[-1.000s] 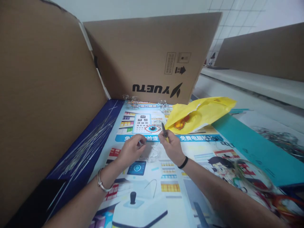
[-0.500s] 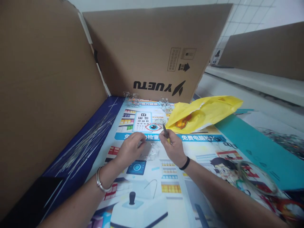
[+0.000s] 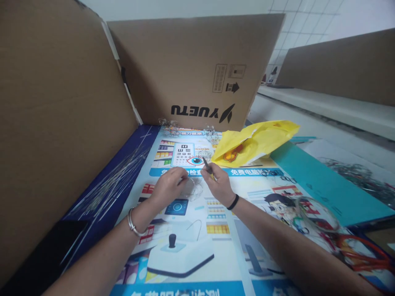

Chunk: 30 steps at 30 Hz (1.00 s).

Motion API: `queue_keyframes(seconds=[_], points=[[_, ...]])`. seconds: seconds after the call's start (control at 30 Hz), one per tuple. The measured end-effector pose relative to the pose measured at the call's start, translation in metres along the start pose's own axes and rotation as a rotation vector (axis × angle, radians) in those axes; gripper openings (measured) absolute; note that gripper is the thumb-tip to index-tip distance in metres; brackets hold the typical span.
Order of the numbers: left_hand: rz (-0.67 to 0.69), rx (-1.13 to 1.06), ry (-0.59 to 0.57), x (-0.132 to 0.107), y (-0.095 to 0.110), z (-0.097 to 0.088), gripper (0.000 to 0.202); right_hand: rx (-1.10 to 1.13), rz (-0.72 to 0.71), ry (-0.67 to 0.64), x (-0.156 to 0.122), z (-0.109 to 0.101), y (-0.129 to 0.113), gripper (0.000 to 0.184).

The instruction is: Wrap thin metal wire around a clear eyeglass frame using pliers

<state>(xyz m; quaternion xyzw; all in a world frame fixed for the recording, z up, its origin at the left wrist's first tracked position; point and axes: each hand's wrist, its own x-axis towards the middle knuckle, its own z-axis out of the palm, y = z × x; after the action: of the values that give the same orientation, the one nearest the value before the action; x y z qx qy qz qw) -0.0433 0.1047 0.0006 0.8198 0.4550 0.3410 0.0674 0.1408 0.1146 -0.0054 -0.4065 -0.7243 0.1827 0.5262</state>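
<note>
My left hand [image 3: 168, 186] is closed in a pinch on one side of a thin clear eyeglass frame [image 3: 194, 190] that rests on the printed poster [image 3: 216, 230]. My right hand [image 3: 217, 185] is closed around a dark slim tool [image 3: 207, 166] with a yellow part, its tip pointing up and away. Both hands meet over the glasses at the middle of the poster. A silver bracelet sits on my left wrist, a black band on my right.
Tall cardboard panels [image 3: 191, 70] wall off the back and left. A yellow plastic bag [image 3: 256, 142] lies at the right rear. Thin metal wires [image 3: 111, 189] lie in a heap at the left. More clear frames [image 3: 169, 125] sit by the back panel; coloured frames [image 3: 348, 242] at the right.
Both hands stay on the glasses and tool; they have shifted slightly left with the view. The tool tip has tilted a little to the left.
</note>
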Motion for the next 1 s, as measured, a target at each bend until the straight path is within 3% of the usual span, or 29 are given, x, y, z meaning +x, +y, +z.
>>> queue_keyframes(seconds=[0.13,0.33,0.7,0.87,1.0], points=[[0.006,-0.012,-0.013,0.0,-0.001,0.001,0.009,0.018,-0.021,-0.002,0.0,0.0,0.001,0.013],[-0.122,0.1,0.038,0.0,-0.004,0.002,0.016,0.056,-0.006,-0.041,-0.002,0.0,-0.004,0.013],[-0.277,0.413,-0.142,0.0,0.004,-0.007,0.036,0.022,0.063,-0.061,0.001,0.001,0.003,0.017],[-0.257,0.432,-0.224,0.0,-0.001,-0.009,0.036,0.038,0.079,-0.094,0.001,0.002,0.005,0.018],[-0.107,0.358,-0.195,0.003,-0.006,-0.01,0.034,0.037,0.081,-0.107,0.0,0.003,0.006,0.017]])
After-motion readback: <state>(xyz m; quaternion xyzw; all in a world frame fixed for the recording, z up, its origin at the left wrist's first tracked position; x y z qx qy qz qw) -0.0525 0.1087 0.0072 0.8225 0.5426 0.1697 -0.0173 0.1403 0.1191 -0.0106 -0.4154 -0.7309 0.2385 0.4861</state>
